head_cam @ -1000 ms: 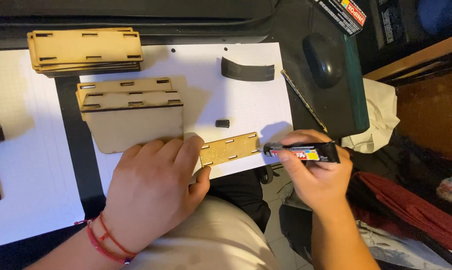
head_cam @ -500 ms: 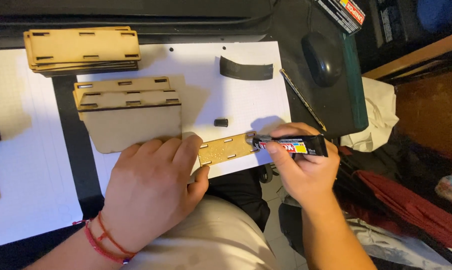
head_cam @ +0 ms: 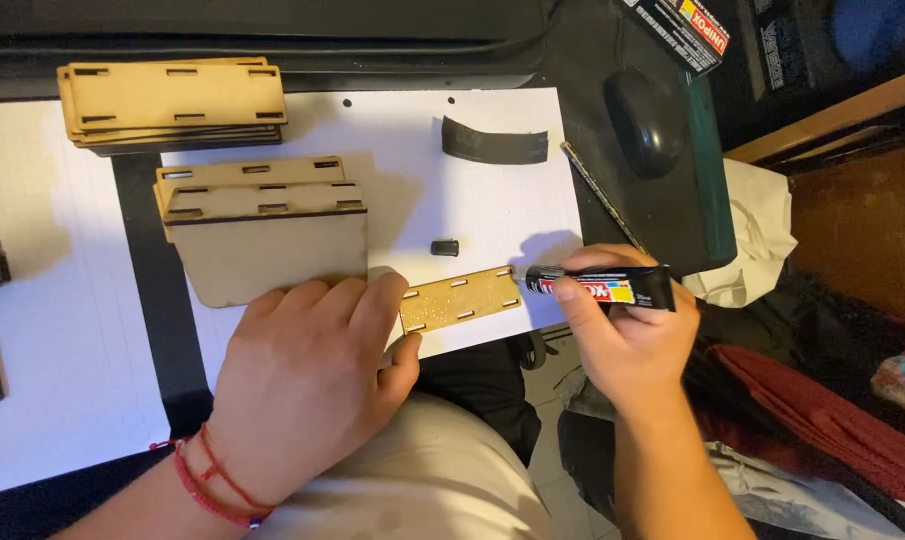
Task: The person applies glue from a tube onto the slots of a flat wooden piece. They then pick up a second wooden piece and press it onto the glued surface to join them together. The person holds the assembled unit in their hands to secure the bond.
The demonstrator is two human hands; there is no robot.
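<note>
Pinning slotted wooden strip [head_cam: 461, 298] flat, left hand [head_cam: 308, 385]; right hand [head_cam: 623, 335] clamped on black glue tube [head_cam: 601, 285].

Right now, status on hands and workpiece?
Left hand pins small slotted wooden strip. Right hand holds black glue tube, nozzle at strip's end. Nothing in between.
</note>
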